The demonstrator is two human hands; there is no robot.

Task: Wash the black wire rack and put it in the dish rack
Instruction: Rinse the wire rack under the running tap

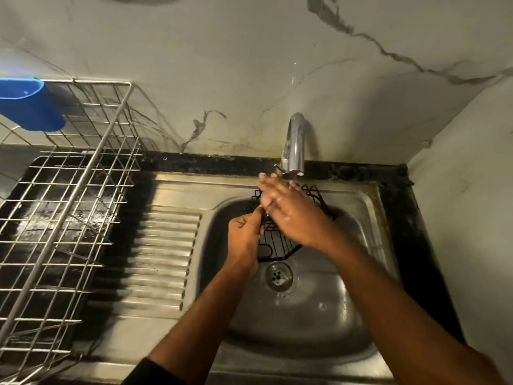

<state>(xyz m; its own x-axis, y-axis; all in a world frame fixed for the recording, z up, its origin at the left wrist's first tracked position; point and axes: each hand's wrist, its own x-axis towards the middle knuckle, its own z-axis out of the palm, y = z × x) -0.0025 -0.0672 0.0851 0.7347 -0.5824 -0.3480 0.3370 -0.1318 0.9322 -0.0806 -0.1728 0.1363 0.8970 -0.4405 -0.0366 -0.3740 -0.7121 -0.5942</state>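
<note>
Head view shows the black wire rack under the tap, centre frame. Left hand fingers pinch its edge; right hand lies flat with fingers straight, rubbing. Best to turn it so water reaches every wire.

- My right hand covers the middle of the black wire rack, so I only see its near corner and a few far wire tips.
- My left hand hides the rack's left edge; its grip there I can't make out fully.
- The dish rack runs off the left and bottom edges.
- The blue container is cut by the left edge.
</note>
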